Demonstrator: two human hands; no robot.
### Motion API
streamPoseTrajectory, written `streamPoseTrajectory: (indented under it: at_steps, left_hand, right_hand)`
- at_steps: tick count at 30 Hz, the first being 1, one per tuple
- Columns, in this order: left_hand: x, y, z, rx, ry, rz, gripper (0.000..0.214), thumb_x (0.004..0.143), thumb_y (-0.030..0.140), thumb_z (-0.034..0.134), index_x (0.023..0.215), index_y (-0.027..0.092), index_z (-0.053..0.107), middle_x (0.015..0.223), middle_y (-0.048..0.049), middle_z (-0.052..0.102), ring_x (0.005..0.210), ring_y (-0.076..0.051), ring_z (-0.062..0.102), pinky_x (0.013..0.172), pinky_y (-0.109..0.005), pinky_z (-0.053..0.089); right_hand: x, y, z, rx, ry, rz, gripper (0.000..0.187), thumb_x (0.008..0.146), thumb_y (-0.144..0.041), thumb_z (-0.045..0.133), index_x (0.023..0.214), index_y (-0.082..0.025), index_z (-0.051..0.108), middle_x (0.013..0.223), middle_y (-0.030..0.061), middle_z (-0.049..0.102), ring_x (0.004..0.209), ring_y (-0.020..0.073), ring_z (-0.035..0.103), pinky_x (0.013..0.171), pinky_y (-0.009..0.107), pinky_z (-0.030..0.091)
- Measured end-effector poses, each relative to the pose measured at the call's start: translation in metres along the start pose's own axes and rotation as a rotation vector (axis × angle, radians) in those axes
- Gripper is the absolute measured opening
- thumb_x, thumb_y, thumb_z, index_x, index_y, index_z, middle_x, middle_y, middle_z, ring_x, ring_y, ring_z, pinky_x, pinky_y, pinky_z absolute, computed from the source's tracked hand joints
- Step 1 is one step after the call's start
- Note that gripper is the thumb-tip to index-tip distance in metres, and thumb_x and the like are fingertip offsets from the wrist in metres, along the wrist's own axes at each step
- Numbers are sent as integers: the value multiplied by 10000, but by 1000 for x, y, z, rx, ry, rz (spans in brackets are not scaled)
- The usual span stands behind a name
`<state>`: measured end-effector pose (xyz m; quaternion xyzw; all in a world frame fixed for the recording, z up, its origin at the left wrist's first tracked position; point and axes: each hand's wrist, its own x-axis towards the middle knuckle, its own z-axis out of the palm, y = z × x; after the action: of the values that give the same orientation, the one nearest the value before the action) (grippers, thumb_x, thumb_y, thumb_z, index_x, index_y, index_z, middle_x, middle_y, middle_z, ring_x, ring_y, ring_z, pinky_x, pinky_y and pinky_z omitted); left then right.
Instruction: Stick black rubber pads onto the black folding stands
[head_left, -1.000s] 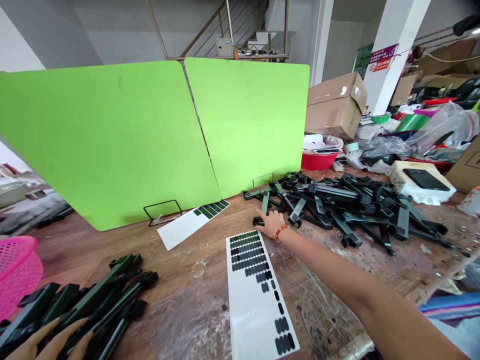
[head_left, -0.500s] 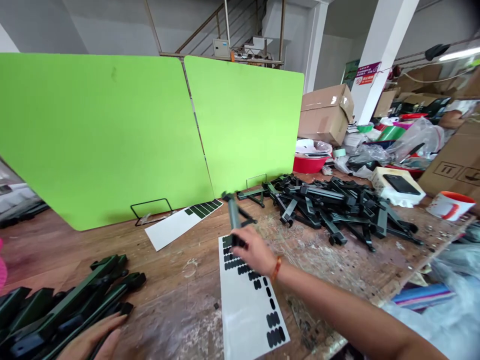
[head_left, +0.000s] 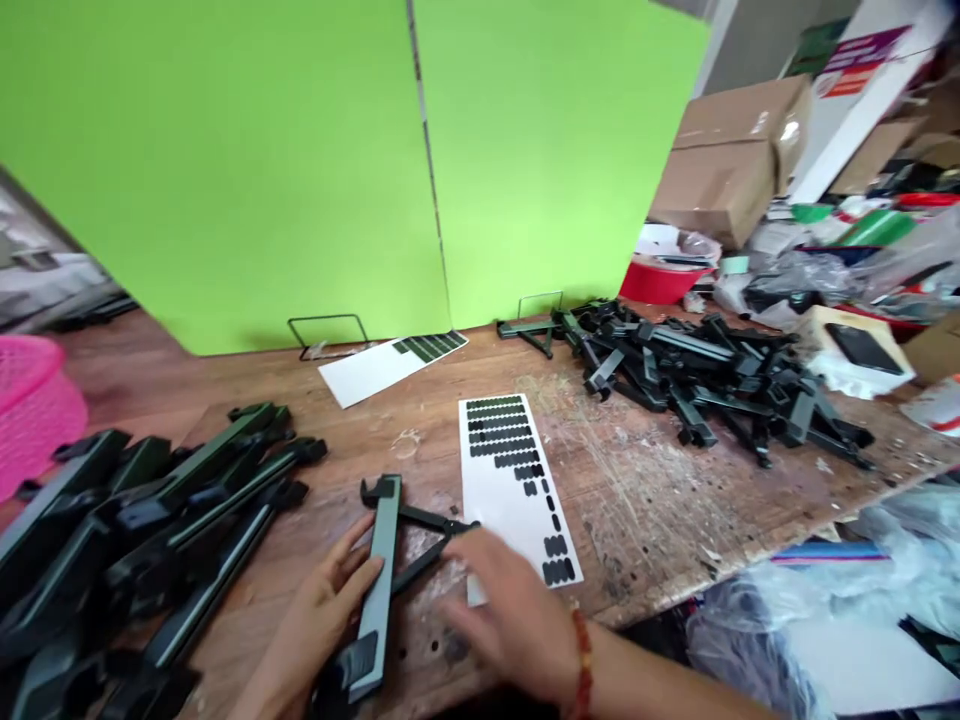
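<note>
A dark green folding stand (head_left: 381, 570) lies on the wooden table (head_left: 645, 500) in front of me, its thin black leg spread to the right. My left hand (head_left: 319, 615) is at the stand's bar, fingers against its left edge and gripping it. My right hand (head_left: 514, 615) hovers just right of the leg, over the near end of a white sheet of black stickers (head_left: 510, 470). It is smeared by motion, so its fingers are unclear.
A heap of similar stands (head_left: 150, 530) lies at the left and a bigger pile (head_left: 705, 380) at the right. Green boards (head_left: 225, 150) stand behind, with a second sticker sheet (head_left: 390, 360) at their foot. A pink basket (head_left: 30, 410), red basin (head_left: 660, 285) and cardboard boxes (head_left: 735, 150) are around.
My right hand took a stand from the right pile, carried it across the sticker sheet and brought it down in front of me. My left hand left the left heap and met it.
</note>
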<state>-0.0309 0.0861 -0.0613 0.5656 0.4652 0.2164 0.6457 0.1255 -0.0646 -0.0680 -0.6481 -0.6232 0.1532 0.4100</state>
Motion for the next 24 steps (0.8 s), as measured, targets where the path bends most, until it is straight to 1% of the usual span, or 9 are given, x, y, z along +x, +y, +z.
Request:
streamPoseTrajectory:
  at_steps: [2,4,7,9,11,13,17,20,24]
  left_hand:
    - [-1,-10,-2,57,-38,84,760,647,478,742,1304,199,479,1161,-103,653,1065,-289,625,896,-390,534]
    - [-2,-20,-2,195,18,223,673,722,471,659,1304,189,474,1271,-110,576,1199,-280,534,1047,-420,422]
    - [-7,-22,5,511,197,412,588,793,432,565,1314,177,469,1326,-129,492,1251,-300,455,1106,-505,316]
    - [-11,-15,17,690,244,536,509,835,384,530,1299,179,487,1317,-130,479,1250,-304,425,1100,-529,305]
    - [-15,-3,34,809,141,632,384,877,302,496,1243,191,534,1289,-114,496,1234,-284,420,1081,-501,339]
    - [-19,9,59,902,-31,686,299,890,205,484,1174,202,579,1249,-93,523,1207,-260,430,1056,-452,377]
    - [-23,19,114,1079,-267,732,272,869,120,515,1126,172,588,1190,-95,546,1137,-251,463,1014,-418,413]
    - [-18,15,143,1195,-278,753,312,866,128,520,1177,131,542,1166,-120,535,1074,-265,483,940,-418,448]
    - [-5,5,157,1317,-236,774,346,871,200,539,1204,107,519,1154,-140,520,1022,-291,481,844,-435,464]
  right_hand:
    - [2,19,-29,2,101,223,233,859,-188,511,1091,-193,491,980,69,605,820,175,583,759,296,488]
    - [5,43,-49,-64,156,347,154,842,-166,503,994,-184,522,913,60,602,719,164,572,704,302,481]
    - [9,73,-65,-175,157,373,97,821,-133,478,853,-186,552,834,47,590,717,169,569,698,296,466]
    - [12,84,-70,-247,123,374,127,808,-111,460,798,-185,562,811,45,588,737,171,573,710,285,459]
    - [17,89,-73,-304,86,384,147,788,-95,453,756,-185,565,807,48,589,740,172,575,715,282,452]
    - [22,92,-74,-332,59,397,143,760,-90,466,735,-185,570,798,50,587,722,176,571,707,289,446]
    - [29,100,-75,-350,12,406,127,714,-95,496,716,-185,585,755,42,590,680,175,560,683,291,435]
    - [32,104,-75,-348,-24,395,118,692,-96,505,684,-192,574,715,24,588,640,159,546,650,274,421]
    - [32,102,-75,-334,-42,375,127,672,-86,495,651,-204,536,669,5,580,611,147,524,617,259,399]
